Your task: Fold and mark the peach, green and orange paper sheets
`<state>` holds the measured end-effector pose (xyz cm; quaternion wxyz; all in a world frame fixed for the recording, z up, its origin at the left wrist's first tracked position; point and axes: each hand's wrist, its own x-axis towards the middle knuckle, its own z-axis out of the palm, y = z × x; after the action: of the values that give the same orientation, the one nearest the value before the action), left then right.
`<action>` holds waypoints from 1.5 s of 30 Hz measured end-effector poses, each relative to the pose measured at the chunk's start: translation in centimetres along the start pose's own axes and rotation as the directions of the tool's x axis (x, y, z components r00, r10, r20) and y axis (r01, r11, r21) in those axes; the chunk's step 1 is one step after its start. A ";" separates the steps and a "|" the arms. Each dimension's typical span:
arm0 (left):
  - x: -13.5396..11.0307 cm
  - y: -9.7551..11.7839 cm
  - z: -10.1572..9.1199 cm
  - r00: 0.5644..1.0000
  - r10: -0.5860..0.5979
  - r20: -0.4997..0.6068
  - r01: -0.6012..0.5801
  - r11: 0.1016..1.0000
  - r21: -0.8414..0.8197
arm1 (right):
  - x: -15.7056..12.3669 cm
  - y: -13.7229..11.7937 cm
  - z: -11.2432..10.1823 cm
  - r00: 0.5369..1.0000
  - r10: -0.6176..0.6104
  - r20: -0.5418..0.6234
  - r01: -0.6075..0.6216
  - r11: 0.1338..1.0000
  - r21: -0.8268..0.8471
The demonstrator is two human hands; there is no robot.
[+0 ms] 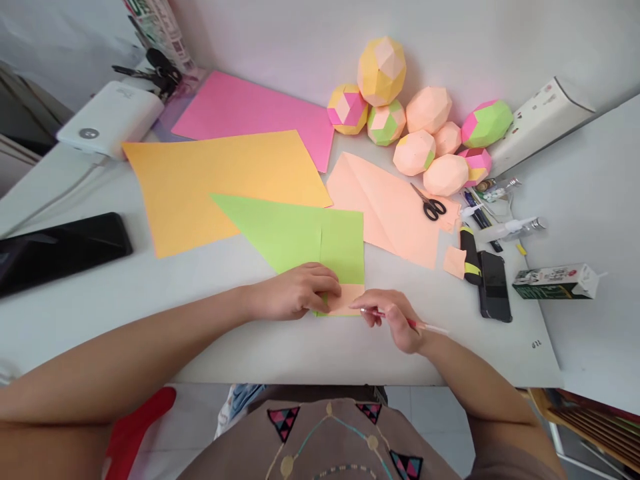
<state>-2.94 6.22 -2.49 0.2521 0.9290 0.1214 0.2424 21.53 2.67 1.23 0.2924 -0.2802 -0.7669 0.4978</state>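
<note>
My left hand (295, 291) presses its bent fingers down on a small peach paper square (347, 298) that lies on the near corner of a green sheet (300, 233). My right hand (395, 320) is closed around a red-and-clear pen (423, 325), its tip at the right edge of the peach square. Both hands sit near the front edge of the white table (150, 287).
Orange (215, 180), pink (250, 110) and peach (385, 207) sheets lie behind. Scissors (429, 203) rest on the peach sheet. Several paper polyhedra (425, 127) are piled at the back. At right: a black phone (494, 287), glue tube (510, 229), milk carton (555, 281). At left: a dark tablet (60, 250), white power bank (110, 117).
</note>
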 end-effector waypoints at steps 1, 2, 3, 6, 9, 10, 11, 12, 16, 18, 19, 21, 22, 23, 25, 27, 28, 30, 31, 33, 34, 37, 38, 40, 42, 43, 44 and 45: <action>0.0 -0.1 0.0 1.000 0.003 0.001 -0.003 1.000 -0.009 | 0.0 -0.5 0.7 0.999 0.041 0.033 -0.041 0.999 0.015; -0.1 -0.2 0.0 1.000 0.004 0.002 -0.004 1.000 -0.017 | 0.0 -0.8 1.3 0.995 0.087 0.054 -0.088 0.996 0.009; -0.1 -0.2 0.0 1.000 0.004 0.004 -0.004 1.000 -0.024 | 0.1 -1.0 1.8 0.989 0.130 0.068 -0.130 0.991 -0.003; -0.1 -0.4 -0.2 1.000 -0.003 0.015 0.003 0.998 -0.055 | 0.5 -0.7 3.0 0.970 0.234 0.064 -0.232 0.972 -0.027; -0.1 -0.4 -0.4 0.999 -0.009 0.036 0.012 0.997 -0.079 | 0.8 0.1 3.5 0.959 0.280 0.042 -0.279 0.960 -0.030; -0.1 -0.4 -0.5 0.999 -0.011 0.043 0.014 0.996 -0.083 | 0.8 0.3 3.5 0.958 0.283 0.044 -0.282 0.959 -0.034; -0.1 -0.4 -0.6 0.999 -0.012 0.051 0.016 0.996 -0.086 | 0.9 0.4 3.5 0.959 0.277 0.050 -0.275 0.960 -0.041; -0.1 -0.4 -0.6 0.998 -0.015 0.057 0.020 0.996 -0.088 | 1.0 0.4 3.4 0.963 0.262 0.058 -0.259 0.965 -0.052; -0.2 -0.4 -0.7 0.998 -0.025 0.064 0.031 0.996 -0.087 | 1.4 0.0 3.2 0.978 0.195 0.071 -0.187 0.976 -0.108; -0.3 -0.4 -0.6 0.998 -0.019 0.053 0.023 0.996 -0.086 | 1.5 -0.1 3.3 0.971 0.233 0.056 -0.227 0.969 -0.098; -0.3 -0.4 -0.6 0.999 -0.015 0.048 0.019 0.996 -0.087 | 1.4 0.0 3.3 0.964 0.262 0.046 -0.257 0.962 -0.087; -0.3 -0.4 -0.6 0.999 -0.012 0.042 0.016 0.996 -0.089 | 1.2 0.1 3.6 0.955 0.297 0.020 -0.295 0.952 -0.078; -0.3 -0.4 -0.6 0.999 -0.014 0.043 0.018 0.996 -0.090 | 1.1 0.3 3.8 0.955 0.297 0.003 -0.296 0.951 -0.085; -0.3 -0.4 -0.6 0.999 -0.016 0.046 0.021 0.996 -0.092 | 1.0 0.4 3.9 0.957 0.290 -0.016 -0.290 0.952 -0.099; -0.2 -0.4 -0.6 0.998 -0.024 0.054 0.029 0.995 -0.096 | 0.9 0.6 4.3 0.963 0.264 -0.051 -0.269 0.954 -0.132; -0.2 -0.4 -0.6 0.998 -0.029 0.059 0.035 0.995 -0.098 | 0.9 0.7 4.5 0.969 0.234 -0.074 -0.243 0.956 -0.163; -0.3 -0.4 -0.6 0.998 -0.031 0.058 0.037 0.995 -0.097 | 0.9 0.8 4.5 0.972 0.220 -0.082 -0.231 0.957 -0.176; -0.3 -0.4 -0.6 0.998 -0.033 0.058 0.038 0.995 -0.093 | 0.9 0.9 4.6 0.976 0.197 -0.089 -0.211 0.958 -0.195; -0.3 -0.4 -0.6 0.998 -0.032 0.057 0.037 0.995 -0.090 | 1.0 0.9 4.5 0.978 0.190 -0.086 -0.204 0.958 -0.200; -0.3 -0.4 -0.6 0.998 -0.028 0.057 0.033 0.996 -0.087 | 1.0 0.9 4.5 0.979 0.186 -0.078 -0.199 0.959 -0.203; -0.3 -0.4 -0.6 0.998 -0.028 0.057 0.033 0.996 -0.085 | 1.0 0.8 4.5 0.979 0.187 -0.076 -0.199 0.958 -0.204; -0.2 -0.3 -0.6 0.998 -0.037 0.059 0.042 0.996 -0.077 | 1.0 0.7 4.5 0.977 0.201 -0.074 -0.213 0.955 -0.206; -0.2 -0.3 -0.6 0.997 -0.041 0.060 0.045 0.996 -0.074 | 1.0 0.7 4.5 0.976 0.206 -0.074 -0.217 0.954 -0.205; -0.2 -0.3 -0.6 0.997 -0.041 0.060 0.045 0.996 -0.071 | 1.0 0.6 4.5 0.975 0.210 -0.072 -0.220 0.955 -0.200; -0.2 -0.3 -0.6 0.998 -0.035 0.054 0.038 0.997 -0.071 | 1.0 0.6 4.5 0.975 0.210 -0.072 -0.220 0.956 -0.195; -0.3 -0.3 -0.5 0.998 -0.033 0.050 0.036 0.997 -0.071 | 1.1 0.5 4.5 0.975 0.211 -0.070 -0.221 0.956 -0.194; -0.3 -0.3 -0.5 0.998 -0.032 0.048 0.035 0.997 -0.070 | 1.1 0.5 4.5 0.975 0.212 -0.070 -0.222 0.956 -0.193; -0.3 -0.3 -0.5 0.998 -0.034 0.047 0.037 0.997 -0.068 | 1.1 0.4 4.5 0.974 0.215 -0.068 -0.224 0.955 -0.194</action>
<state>-3.47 6.62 -2.37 0.2909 0.9228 0.1236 0.2204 17.52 0.92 -0.50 0.2233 -0.4031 -0.7703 0.4409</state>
